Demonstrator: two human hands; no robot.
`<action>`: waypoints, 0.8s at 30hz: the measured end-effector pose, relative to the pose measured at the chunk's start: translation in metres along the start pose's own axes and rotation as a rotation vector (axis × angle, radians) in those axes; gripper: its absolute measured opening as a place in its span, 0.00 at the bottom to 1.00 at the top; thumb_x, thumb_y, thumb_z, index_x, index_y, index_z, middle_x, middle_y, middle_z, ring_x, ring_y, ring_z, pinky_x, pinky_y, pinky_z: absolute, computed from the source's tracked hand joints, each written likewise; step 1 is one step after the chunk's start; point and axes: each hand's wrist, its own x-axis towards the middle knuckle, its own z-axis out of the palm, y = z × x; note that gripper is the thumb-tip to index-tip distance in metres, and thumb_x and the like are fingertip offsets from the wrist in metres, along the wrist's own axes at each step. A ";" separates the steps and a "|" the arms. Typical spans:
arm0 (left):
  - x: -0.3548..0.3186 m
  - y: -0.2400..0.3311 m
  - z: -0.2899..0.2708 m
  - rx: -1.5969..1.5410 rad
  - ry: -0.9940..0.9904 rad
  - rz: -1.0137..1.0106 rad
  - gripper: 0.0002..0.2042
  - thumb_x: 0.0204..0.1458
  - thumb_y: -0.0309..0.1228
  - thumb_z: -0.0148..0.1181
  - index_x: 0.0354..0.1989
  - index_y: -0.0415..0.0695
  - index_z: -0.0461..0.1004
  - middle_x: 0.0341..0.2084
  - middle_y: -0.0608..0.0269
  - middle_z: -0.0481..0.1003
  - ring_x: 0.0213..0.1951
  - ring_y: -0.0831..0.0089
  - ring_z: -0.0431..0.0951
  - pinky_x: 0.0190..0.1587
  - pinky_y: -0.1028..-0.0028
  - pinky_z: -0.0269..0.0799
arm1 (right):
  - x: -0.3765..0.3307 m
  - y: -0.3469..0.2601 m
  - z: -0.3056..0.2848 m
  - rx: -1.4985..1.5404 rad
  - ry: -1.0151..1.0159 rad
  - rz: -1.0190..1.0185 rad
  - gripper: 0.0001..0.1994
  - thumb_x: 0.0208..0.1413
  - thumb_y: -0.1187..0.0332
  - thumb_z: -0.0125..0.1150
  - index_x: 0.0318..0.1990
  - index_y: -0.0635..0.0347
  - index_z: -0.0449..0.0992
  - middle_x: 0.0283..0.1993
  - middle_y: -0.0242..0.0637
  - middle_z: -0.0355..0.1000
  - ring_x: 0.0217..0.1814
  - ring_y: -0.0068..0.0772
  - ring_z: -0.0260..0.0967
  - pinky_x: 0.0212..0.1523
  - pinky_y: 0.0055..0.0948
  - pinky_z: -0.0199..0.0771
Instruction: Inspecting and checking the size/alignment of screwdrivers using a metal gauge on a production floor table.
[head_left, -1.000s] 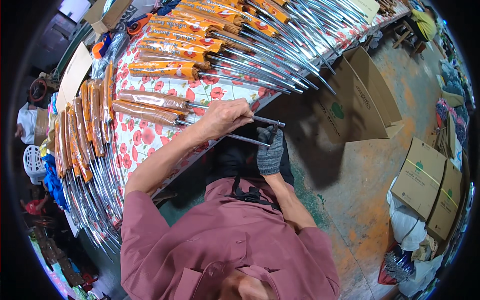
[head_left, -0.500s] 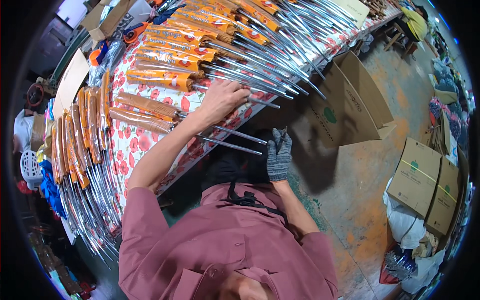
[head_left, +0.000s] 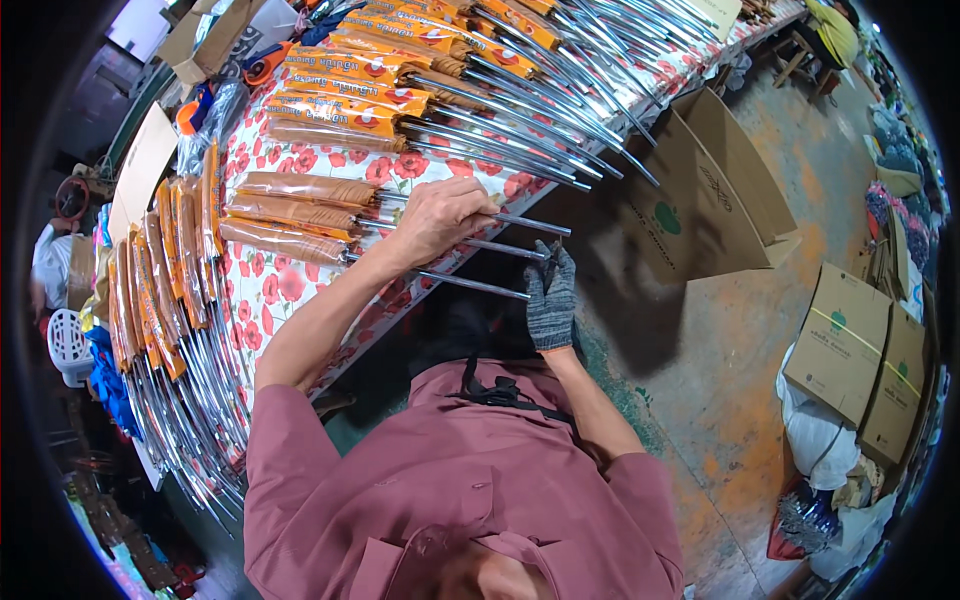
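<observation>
My bare left hand [head_left: 440, 215] lies curled over a few chrome rods [head_left: 478, 286] whose brown wrapped handles [head_left: 290, 215] rest on the floral tablecloth [head_left: 275, 290]. The rod tips stick out past the table's edge. My right hand [head_left: 552, 300], in a grey knit glove, is at those tips with fingers upright, pinching a small dark part [head_left: 548, 262] against the middle rod's end.
Rows of orange-wrapped chrome tools [head_left: 340, 95] cover the table's far side, and more [head_left: 160, 280] fan out on the left. An open cardboard box [head_left: 700, 200] stands on the floor to the right, with flat boxes [head_left: 850, 350] beyond it.
My gloved right hand, earlier wrapped around the rod ends, now has its fingers upright at the tips. My left hand has stayed on the rods.
</observation>
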 end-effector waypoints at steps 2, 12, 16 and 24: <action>-0.001 0.000 0.001 -0.026 -0.021 -0.032 0.09 0.47 0.26 0.73 0.36 0.44 0.80 0.29 0.64 0.77 0.31 0.63 0.80 0.32 0.66 0.74 | 0.001 -0.005 0.002 0.094 0.017 0.020 0.26 0.67 0.73 0.58 0.70 0.67 0.60 0.67 0.44 0.70 0.68 0.37 0.67 0.70 0.34 0.63; -0.005 0.008 0.002 -0.060 -0.042 -0.103 0.09 0.47 0.23 0.72 0.33 0.43 0.76 0.29 0.63 0.76 0.31 0.62 0.80 0.30 0.67 0.72 | 0.005 -0.019 0.004 0.339 0.011 0.136 0.26 0.68 0.71 0.58 0.70 0.67 0.59 0.66 0.43 0.70 0.68 0.35 0.66 0.71 0.32 0.60; -0.005 0.010 0.003 -0.067 -0.017 -0.091 0.10 0.45 0.22 0.72 0.32 0.43 0.75 0.29 0.63 0.76 0.30 0.62 0.80 0.30 0.67 0.72 | 0.008 -0.018 0.006 0.259 0.066 0.081 0.28 0.65 0.69 0.64 0.67 0.70 0.61 0.64 0.46 0.71 0.67 0.38 0.70 0.67 0.33 0.68; -0.008 0.013 0.008 0.023 0.063 -0.022 0.10 0.45 0.21 0.71 0.32 0.43 0.74 0.30 0.63 0.77 0.30 0.63 0.81 0.29 0.68 0.73 | 0.008 -0.022 0.009 0.235 0.096 0.055 0.27 0.65 0.69 0.64 0.67 0.68 0.63 0.63 0.46 0.71 0.66 0.40 0.70 0.68 0.34 0.66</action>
